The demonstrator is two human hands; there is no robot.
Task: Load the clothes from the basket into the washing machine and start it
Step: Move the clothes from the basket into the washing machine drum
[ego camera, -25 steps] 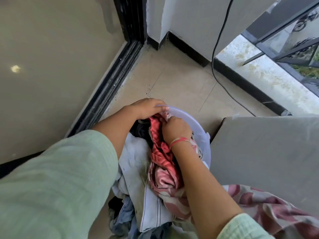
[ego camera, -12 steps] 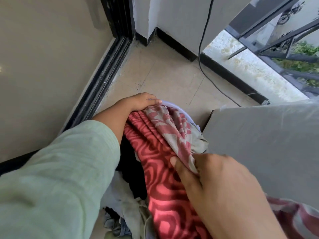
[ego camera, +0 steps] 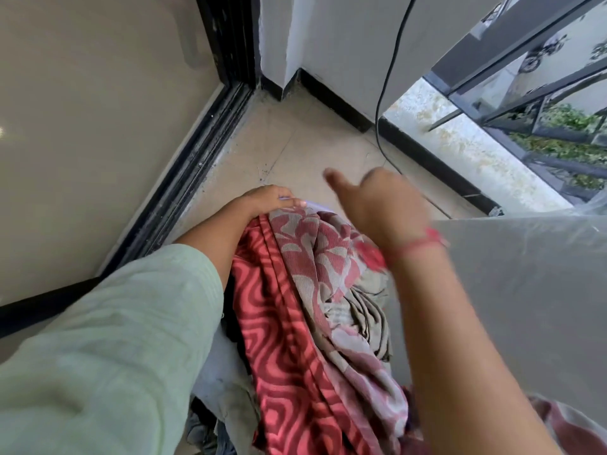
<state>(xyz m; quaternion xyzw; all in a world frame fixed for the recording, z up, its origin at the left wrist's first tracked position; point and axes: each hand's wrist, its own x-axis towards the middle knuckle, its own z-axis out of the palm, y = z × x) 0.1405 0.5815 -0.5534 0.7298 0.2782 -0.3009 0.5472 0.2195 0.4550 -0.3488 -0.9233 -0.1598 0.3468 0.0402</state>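
Red swirl-patterned cloth (ego camera: 282,339) lies heaped over the basket (ego camera: 317,206) by the grey machine (ego camera: 525,290). My left hand (ego camera: 272,200) grips the far rim, I judge to steady it; my right hand (ego camera: 377,205), blurred, hovers above, fingers loose, empty.

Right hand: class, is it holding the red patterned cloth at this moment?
No, the right hand is raised above the red patterned cloth, blurred, with nothing in its grip.

pale green sleeve (ego camera: 108,339), red thread wristband (ego camera: 417,246)
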